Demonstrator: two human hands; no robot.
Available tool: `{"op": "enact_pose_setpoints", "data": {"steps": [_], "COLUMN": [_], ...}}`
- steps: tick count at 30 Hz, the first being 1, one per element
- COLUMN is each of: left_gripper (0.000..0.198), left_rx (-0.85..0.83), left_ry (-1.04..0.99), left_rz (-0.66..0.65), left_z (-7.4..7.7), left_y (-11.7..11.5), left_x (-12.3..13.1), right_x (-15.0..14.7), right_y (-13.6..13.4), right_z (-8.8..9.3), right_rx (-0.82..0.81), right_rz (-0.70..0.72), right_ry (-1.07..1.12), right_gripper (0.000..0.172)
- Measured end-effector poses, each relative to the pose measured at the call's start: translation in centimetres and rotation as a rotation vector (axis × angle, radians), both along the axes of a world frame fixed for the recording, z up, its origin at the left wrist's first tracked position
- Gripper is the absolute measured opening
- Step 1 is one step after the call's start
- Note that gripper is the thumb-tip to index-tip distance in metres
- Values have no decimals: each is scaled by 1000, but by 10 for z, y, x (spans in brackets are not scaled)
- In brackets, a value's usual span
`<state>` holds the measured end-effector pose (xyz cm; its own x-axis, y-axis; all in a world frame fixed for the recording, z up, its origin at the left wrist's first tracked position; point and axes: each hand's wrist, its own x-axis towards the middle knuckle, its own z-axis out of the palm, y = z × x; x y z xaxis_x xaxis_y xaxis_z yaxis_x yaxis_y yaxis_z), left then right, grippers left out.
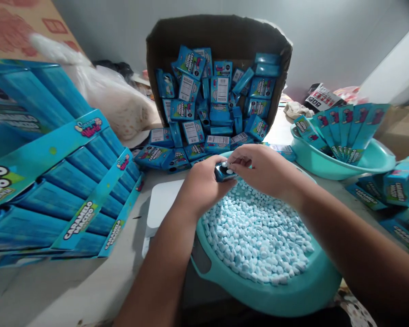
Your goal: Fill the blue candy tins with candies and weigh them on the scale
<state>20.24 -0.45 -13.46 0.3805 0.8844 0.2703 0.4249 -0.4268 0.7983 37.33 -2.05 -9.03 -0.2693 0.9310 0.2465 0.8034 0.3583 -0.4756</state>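
My left hand [204, 184] is closed round a small blue candy box [224, 171], holding it over the far rim of a teal basin [286, 295]. The basin is heaped with several pale blue candy tablets [259, 236]. My right hand [259, 169] meets the box from the right, its fingertips pinched at the open top of the box. Whether a tablet sits between those fingertips is too small to tell.
A brown carton [221, 32] behind spills many small blue boxes [211, 104] onto the table. Blue display cartons [54, 181] stack at left. A second teal bowl [371, 161] at right holds flat box blanks [344, 129]. More boxes [398, 186] lie far right.
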Motion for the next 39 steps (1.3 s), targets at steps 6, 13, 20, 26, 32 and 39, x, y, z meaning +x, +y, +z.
{"op": "enact_pose_setpoints", "data": {"steps": [6, 13, 20, 26, 32, 39], "left_gripper": [30, 40, 42, 35, 23, 36], "left_rx": [-9, -55, -60, -16, -25, -37], "left_ry": [18, -56, -91, -26, 69, 26], "left_rz": [59, 94, 80, 15, -8, -2], "left_z": [1, 1, 0, 2, 4, 2], "left_y": [1, 1, 1, -1, 0, 2], "left_x": [2, 2, 1, 1, 4, 3], "right_x": [-8, 4, 15, 5, -5, -11], "right_y": [-2, 3, 3, -1, -4, 2], "right_z": [0, 5, 11, 7, -1, -8], "right_rx": [39, 118, 138, 106, 123, 155], "right_rz": [86, -47, -59, -11, 52, -21], "right_ry": [169, 281, -52, -82, 85, 336], "right_gripper": [17, 26, 19, 22, 19, 8]}}
